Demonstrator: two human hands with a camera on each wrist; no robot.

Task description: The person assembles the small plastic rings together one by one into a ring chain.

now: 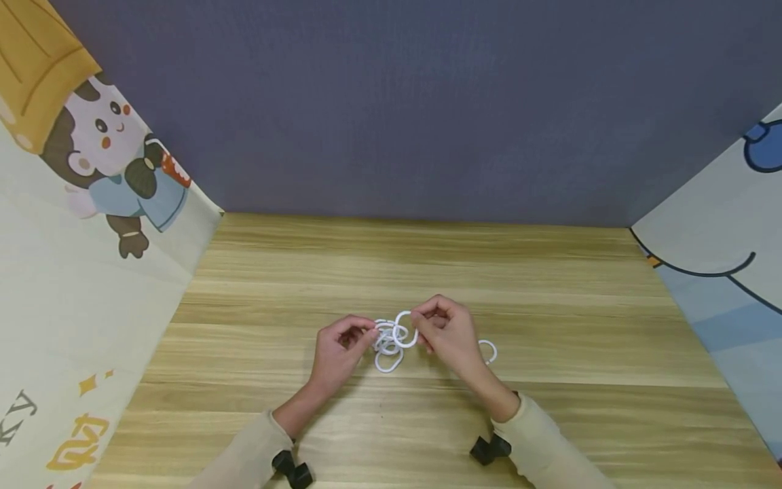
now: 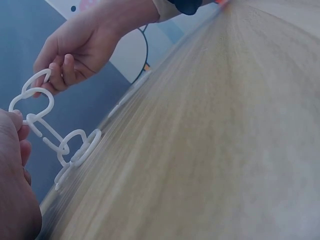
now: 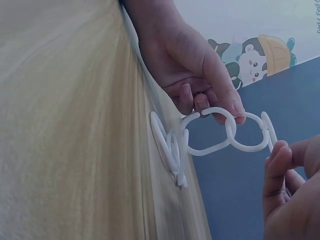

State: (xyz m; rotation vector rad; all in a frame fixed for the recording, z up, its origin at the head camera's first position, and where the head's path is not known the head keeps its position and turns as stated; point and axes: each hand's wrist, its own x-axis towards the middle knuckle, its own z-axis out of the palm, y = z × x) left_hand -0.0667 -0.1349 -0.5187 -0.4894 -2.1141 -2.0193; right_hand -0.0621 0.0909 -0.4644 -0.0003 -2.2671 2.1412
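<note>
White plastic open rings hang linked in a short chain (image 1: 389,371) between the two hands, its lower rings bunched close over the tabletop. My left hand (image 1: 336,350) pinches one ring of the chain (image 2: 52,102) between thumb and fingertip. On the other side, my right hand (image 1: 449,333) pinches the end ring (image 1: 405,347), which stands upright. In the right wrist view this end ring (image 3: 267,120) passes through the ring beside it (image 3: 248,148). Each ring has a small gap in its loop, seen on a lower ring (image 2: 52,146) in the left wrist view.
A single loose white ring (image 1: 495,351) lies on the wooden table (image 1: 275,272), just right of my right wrist. A dark blue panel (image 1: 415,109) stands behind the table, with printed cartoon walls (image 1: 91,299) along the sides.
</note>
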